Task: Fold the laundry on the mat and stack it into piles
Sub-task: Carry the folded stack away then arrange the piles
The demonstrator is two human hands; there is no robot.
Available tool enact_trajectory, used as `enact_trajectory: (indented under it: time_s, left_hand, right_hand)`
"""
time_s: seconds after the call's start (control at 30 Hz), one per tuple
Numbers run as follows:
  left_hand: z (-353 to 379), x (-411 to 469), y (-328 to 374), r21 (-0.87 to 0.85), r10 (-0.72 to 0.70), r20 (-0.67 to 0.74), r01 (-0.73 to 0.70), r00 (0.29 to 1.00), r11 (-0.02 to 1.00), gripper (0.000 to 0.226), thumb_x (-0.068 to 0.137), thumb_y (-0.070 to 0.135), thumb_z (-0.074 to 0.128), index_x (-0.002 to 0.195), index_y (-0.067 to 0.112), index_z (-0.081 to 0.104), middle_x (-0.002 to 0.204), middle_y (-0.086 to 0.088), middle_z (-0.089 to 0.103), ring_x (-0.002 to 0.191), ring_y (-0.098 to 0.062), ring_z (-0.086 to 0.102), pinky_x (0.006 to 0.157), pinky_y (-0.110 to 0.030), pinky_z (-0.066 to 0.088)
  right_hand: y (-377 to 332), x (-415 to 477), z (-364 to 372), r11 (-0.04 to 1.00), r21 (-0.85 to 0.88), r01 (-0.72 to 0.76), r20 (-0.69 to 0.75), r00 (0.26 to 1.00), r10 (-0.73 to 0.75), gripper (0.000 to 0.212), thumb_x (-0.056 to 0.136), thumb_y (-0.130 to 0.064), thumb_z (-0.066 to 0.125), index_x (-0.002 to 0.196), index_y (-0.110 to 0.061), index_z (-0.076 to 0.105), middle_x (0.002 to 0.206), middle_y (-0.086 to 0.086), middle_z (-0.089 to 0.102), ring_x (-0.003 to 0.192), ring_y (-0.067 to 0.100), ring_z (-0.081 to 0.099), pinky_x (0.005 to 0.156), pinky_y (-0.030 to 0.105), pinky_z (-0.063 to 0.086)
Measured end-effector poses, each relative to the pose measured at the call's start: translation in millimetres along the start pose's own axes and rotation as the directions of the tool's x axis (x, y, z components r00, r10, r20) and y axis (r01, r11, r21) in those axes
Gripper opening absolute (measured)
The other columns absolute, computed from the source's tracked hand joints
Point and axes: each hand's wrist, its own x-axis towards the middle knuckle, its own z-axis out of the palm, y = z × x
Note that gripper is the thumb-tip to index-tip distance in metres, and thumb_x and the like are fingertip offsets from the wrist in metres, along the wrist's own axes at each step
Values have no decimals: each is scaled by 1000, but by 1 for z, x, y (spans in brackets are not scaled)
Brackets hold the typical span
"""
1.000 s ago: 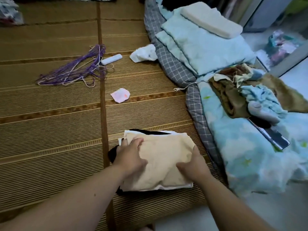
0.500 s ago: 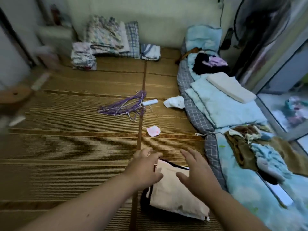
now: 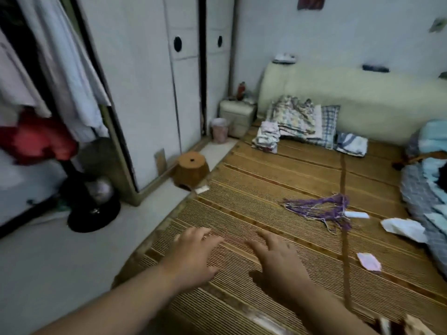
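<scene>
Both hands are out in front, side by side and a little apart. The left hand point(image 3: 193, 257) and right hand point(image 3: 278, 259) are palm down with loose, spread fingers and grip nothing. I cannot tell whether they touch the mat point(image 3: 242, 213) or float just over it.

A cream corner of folded cloth point(image 3: 414, 326) shows at the bottom edge beside the right forearm, much nearer than the purple hangers point(image 3: 319, 209). It looks set down, so the bare hands are probably free for the next piece. Finished piles point(image 3: 266, 137) sit well beyond the hangers against the cream headboard point(image 3: 362, 93), likely parked there to keep the middle for folding.

A loose white cloth point(image 3: 404, 228) lies just right of the hangers, at the edge of the bedding point(image 3: 420, 197). A small pink cloth point(image 3: 368, 262) lies nearer than the hangers and to their right.

Left of the hangers the mat's edge runs diagonally to pale floor, where a brown stool point(image 3: 191, 170) and a fan base point(image 3: 94, 211) stand. The best working room seems to be the stretch between the hangers and that edge.
</scene>
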Motion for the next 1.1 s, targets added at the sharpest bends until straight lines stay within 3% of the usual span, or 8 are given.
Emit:
enact_trajectory:
  time_s: [0.2, 0.5, 0.8, 1.1]
  left_hand:
    - [-27, -69, -181, -12, -204, 46, 205, 978, 979, 69, 86, 52, 57, 147, 40, 26, 152, 5, 30, 138, -21, 28, 113, -42, 25]
    - [-56, -83, -368, -47, -385, 33, 387, 922, 921, 69, 86, 50, 54, 148, 38, 26, 155, 2, 26, 139, -24, 26, 112, -42, 26]
    - [-96, 15, -534, -17, -373, 47, 374, 927, 927, 66, 88, 48, 54, 147, 37, 27, 155, 0, 24, 140, -25, 24, 111, -42, 25]
    - [-157, 104, -643, 19, -274, 76, 274, 959, 962, 67, 87, 47, 55, 147, 36, 27, 154, 0, 25, 139, -26, 24, 112, -44, 26]
  right_hand:
    - [-177, 94, 29, 988, 38, 150, 95, 984, -153, 69, 92, -42, 58, 149, -42, 20, 162, -2, 11, 147, 23, 13, 119, 48, 12]
    - [-335, 231, 30, 933, 5, 359, 169, 920, -355, 68, 91, -42, 58, 149, -40, 22, 160, -1, 15, 146, 25, 18, 118, 50, 20]
    - [-434, 407, 40, 915, -11, 403, 175, 902, -395, 65, 94, -37, 56, 150, -37, 23, 161, 2, 15, 147, 27, 17, 118, 49, 17]
    - [-475, 532, 9, 958, -26, 287, 218, 937, -275, 63, 93, -42, 57, 149, -37, 27, 160, 1, 18, 145, 25, 25, 116, 46, 22]
